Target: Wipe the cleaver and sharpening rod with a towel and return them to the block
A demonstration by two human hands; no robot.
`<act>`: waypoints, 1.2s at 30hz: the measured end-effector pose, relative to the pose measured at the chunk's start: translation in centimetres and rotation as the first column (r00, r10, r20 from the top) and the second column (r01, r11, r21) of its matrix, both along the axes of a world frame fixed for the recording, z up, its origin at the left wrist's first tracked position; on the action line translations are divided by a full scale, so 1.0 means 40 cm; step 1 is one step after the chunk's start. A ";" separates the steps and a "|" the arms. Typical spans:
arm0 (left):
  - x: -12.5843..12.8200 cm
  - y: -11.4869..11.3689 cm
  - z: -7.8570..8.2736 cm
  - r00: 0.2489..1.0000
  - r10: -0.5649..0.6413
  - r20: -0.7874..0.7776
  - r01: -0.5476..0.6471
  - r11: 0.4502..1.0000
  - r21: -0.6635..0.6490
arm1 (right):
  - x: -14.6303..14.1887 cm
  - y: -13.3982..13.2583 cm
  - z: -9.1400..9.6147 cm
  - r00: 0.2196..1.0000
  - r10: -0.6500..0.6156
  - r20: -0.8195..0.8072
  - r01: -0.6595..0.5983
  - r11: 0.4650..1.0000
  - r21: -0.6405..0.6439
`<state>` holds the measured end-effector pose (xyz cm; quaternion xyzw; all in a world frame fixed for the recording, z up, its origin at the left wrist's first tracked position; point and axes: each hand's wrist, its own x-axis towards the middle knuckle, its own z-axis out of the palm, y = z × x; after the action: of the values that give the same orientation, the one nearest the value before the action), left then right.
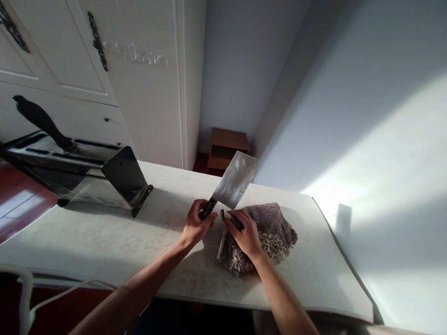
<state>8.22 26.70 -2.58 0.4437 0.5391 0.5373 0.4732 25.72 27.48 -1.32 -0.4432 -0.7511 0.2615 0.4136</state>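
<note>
My left hand [198,223] is closed around the dark handle of a cleaver [236,180]. The broad metal blade points up and away from me, raised over the table. Close by on the right, my right hand [245,230] grips a bunched part of a grey-brown fuzzy cloth [275,221] with a pale pattern. The rest of that cloth lies folded on the white tabletop [160,248]. A small gap separates the blade's lower corner from my right fingers.
A black knife block [86,156] with clear sides stands at the left, one black-handled knife [44,120] in it. White cabinets [138,94] rise behind. A wall [358,143] borders the right. Beyond the table sits a small brown cabinet [228,138]. A white cable [66,291] hangs at lower left.
</note>
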 end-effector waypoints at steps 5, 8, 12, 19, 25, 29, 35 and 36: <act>-0.006 0.005 -0.005 0.980 0.077 -0.181 -0.060 0.993 0.100 | 0.002 -0.004 0.002 1.000 -0.025 -0.001 0.024 0.998 -0.057; -0.012 0.008 -0.006 0.970 0.108 -0.218 -0.087 0.991 0.100 | 0.004 -0.006 0.004 1.000 -0.028 -0.005 0.028 0.997 -0.067; -0.013 0.010 -0.002 0.981 0.103 -0.163 -0.095 0.994 0.054 | 0.004 -0.010 0.005 1.000 -0.008 0.008 0.008 0.999 -0.051; -0.010 0.010 -0.005 0.992 0.082 -0.098 -0.076 0.995 0.064 | 0.001 -0.016 0.004 0.998 0.001 -0.057 -0.001 1.000 0.002; 0.003 -0.003 -0.010 0.929 0.165 -0.332 -0.127 0.983 0.135 | -0.006 -0.017 0.003 0.986 0.040 -0.160 -0.017 0.989 0.144; 0.009 -0.010 -0.007 0.858 0.273 -0.436 -0.128 0.934 0.334 | -0.011 -0.020 0.001 0.982 0.066 -0.176 -0.018 0.965 0.260; 0.007 -0.018 -0.010 0.736 0.382 -0.559 -0.035 0.846 0.533 | -0.016 -0.023 0.005 0.986 0.022 -0.166 0.039 0.934 0.354; 0.008 -0.020 -0.011 0.718 0.386 -0.579 -0.012 0.839 0.544 | -0.017 -0.023 0.005 0.986 0.022 -0.164 0.040 0.930 0.365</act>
<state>8.54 25.91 -3.04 0.6501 0.5584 0.5127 0.0518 25.05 26.55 -1.11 -0.3383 -0.7478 0.1503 0.5512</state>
